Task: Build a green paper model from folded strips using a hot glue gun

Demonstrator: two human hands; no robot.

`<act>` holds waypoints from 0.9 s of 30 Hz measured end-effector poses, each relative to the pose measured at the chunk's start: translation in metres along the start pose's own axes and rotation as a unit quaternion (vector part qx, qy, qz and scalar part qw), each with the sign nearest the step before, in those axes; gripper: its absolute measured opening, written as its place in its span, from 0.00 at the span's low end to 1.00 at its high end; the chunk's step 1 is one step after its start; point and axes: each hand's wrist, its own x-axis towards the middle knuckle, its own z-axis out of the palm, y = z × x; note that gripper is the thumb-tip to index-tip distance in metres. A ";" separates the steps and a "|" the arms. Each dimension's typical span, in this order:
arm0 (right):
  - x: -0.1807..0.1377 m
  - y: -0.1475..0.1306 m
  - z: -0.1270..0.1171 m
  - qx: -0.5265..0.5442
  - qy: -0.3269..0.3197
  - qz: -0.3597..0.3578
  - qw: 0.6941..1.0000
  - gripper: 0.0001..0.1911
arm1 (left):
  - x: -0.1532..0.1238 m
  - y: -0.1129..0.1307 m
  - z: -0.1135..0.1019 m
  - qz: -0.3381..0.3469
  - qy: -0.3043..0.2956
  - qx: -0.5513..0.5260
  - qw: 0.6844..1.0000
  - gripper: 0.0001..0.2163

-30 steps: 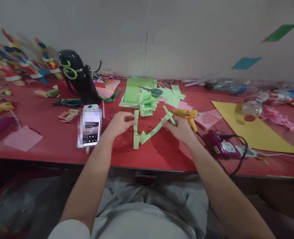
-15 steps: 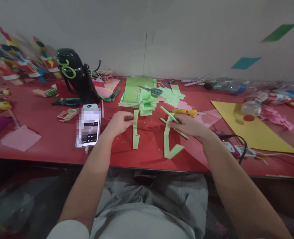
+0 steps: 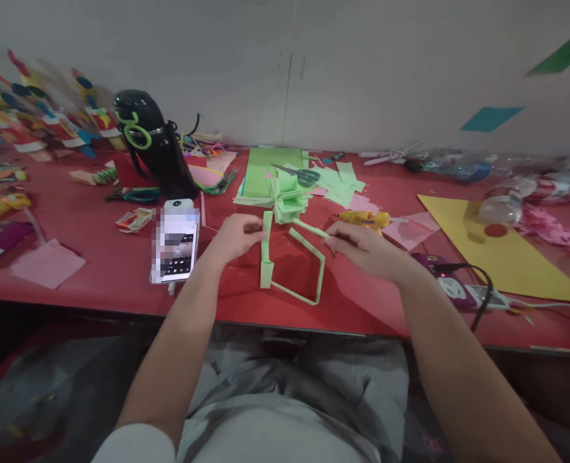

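My left hand [image 3: 239, 239] pinches the upper part of a folded light-green paper strip [image 3: 267, 247], which hangs down toward the front edge of the table. A second bent paper strip [image 3: 320, 276] stands on its edge to the right, angled like an open frame. Its lower end meets the foot of the first strip; whether they are joined I cannot tell. Between the fingertips of my right hand [image 3: 364, 249] is a thin green paper stick [image 3: 310, 227], pointing left and away. Just beyond lies a pleated green paper piece [image 3: 288, 200].
Grey-handled scissors [image 3: 306, 176] rest on green sheets [image 3: 260, 170] behind. A yellow glue gun [image 3: 369, 220] lies past my right hand. To the left are a phone [image 3: 176, 247] and black flask [image 3: 147, 145]; a power strip [image 3: 451, 288] and yellow sheet [image 3: 477, 257] are at right.
The bent strip has left my right hand and now sits edge-up between my hands, reaching the left strip. My right hand holds one thin stick. The view has shifted slightly.
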 end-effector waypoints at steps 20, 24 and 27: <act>0.041 0.001 0.049 -0.219 0.011 -0.084 0.972 0.12 | 0.001 -0.006 0.002 -0.006 -0.008 -0.010 1.000 0.07; 0.042 0.003 0.051 -0.223 -0.001 -0.078 0.972 0.13 | 0.001 -0.006 0.002 -0.013 -0.008 -0.018 1.000 0.08; 0.043 0.003 0.052 -0.224 -0.001 -0.073 0.972 0.13 | 0.001 -0.005 0.001 -0.018 -0.012 -0.013 1.000 0.09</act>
